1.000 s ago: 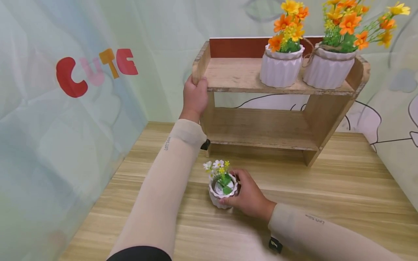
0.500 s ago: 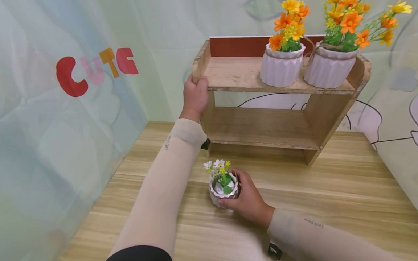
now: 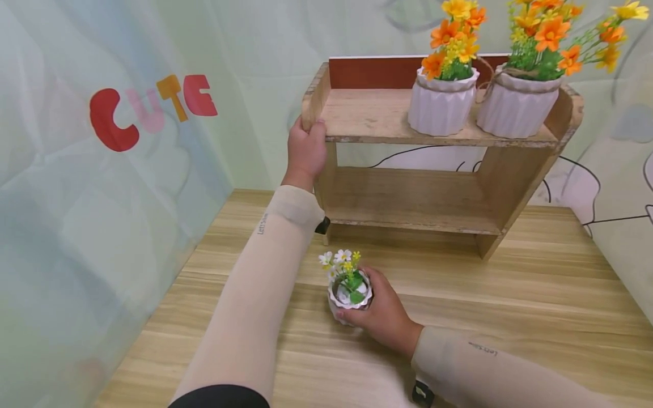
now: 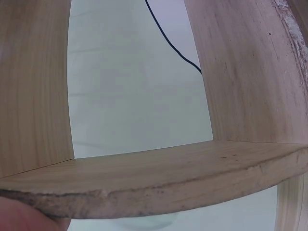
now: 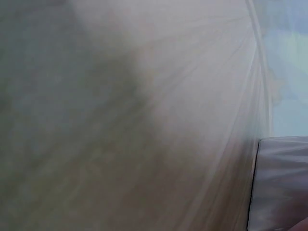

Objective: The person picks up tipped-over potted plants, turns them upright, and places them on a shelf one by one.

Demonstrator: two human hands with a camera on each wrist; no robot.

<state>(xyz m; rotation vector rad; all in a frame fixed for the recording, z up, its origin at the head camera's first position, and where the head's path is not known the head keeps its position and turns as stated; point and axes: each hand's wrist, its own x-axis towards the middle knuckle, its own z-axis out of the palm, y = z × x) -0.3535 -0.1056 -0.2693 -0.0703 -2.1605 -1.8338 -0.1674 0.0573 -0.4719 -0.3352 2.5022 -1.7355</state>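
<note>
In the head view my left hand [image 3: 306, 150] grips the front left edge of a small two-tier wooden shelf [image 3: 367, 116]. The left wrist view shows one of the shelf's side panels [image 4: 144, 183] close up, with a bit of a finger at the lower left. Lower down, my right hand [image 3: 382, 310] holds a small white fluted flowerpot [image 3: 334, 306] by its right side, thumb at the front. White and yellow artificial flowers [image 3: 343, 258] with green leaves stand in it. In the right wrist view the pot's pale wall [image 5: 281, 185] shows at the lower right edge.
Two larger white pots, a left one [image 3: 441, 107] and a right one [image 3: 517, 110], stand on the shelf's top right with orange and yellow flowers. The wood-grain table [image 3: 551, 294] lies beneath. A printed cloth [image 3: 163, 170] hangs behind and at the left.
My right hand and forearm have shifted slightly left around the small flowerpot, which stays in nearly the same place. The left hand keeps its hold on the shelf.
</note>
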